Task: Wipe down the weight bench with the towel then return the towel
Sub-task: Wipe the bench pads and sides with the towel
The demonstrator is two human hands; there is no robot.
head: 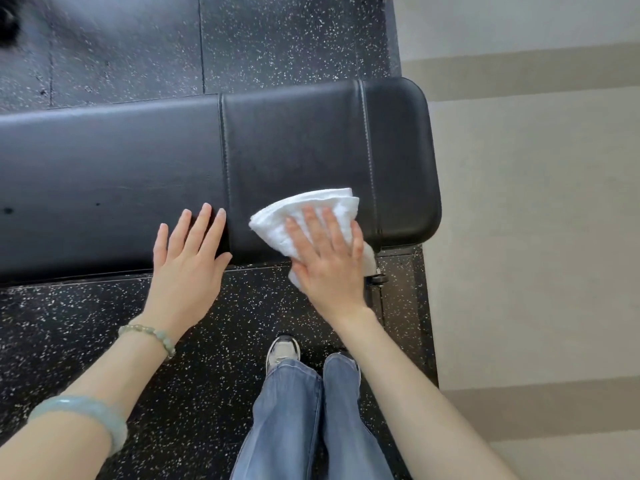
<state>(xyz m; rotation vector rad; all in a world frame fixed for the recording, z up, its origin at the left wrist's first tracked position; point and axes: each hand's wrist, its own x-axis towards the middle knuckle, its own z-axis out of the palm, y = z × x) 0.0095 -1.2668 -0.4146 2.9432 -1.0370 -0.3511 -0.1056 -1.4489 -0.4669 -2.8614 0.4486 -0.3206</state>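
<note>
Left hand (188, 261): centre-left of frame, palm down, fingers straight and slightly spread.
Right hand (329, 265): centre of frame, palm down, fingers straight, pointing upper left.
Forearms (408, 393): bare, reaching in from the lower corners.

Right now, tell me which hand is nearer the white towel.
Right. The right hand presses flat on the towel; the left hand rests on the bench to the towel's left, apart from it.

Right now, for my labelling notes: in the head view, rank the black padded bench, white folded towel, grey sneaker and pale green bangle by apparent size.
1. Black padded bench
2. White folded towel
3. Pale green bangle and grey sneaker: unranked: bangle nearer the camera, sneaker half hidden by jeans.
</note>
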